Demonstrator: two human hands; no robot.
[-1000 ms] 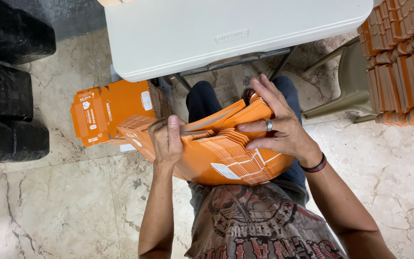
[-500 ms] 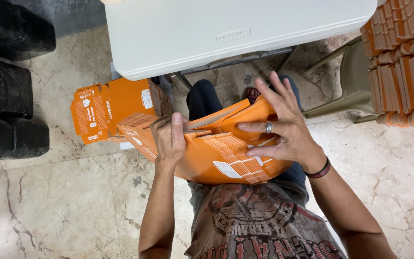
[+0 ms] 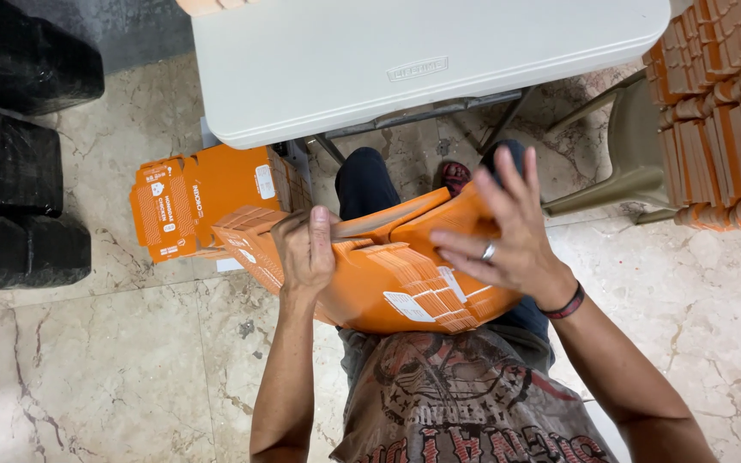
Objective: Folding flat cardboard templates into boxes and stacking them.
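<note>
My left hand curls tight round the orange stack of flat cartons; my right hand lies over it, fingers spread wide, palm contact hidden

A stack of flat cartons lies across the seated person's lap, just short of the desk. Another carton pile sits on the floor to its left, bags further left. More cartons stand stacked on the right, beside a chair.
</note>
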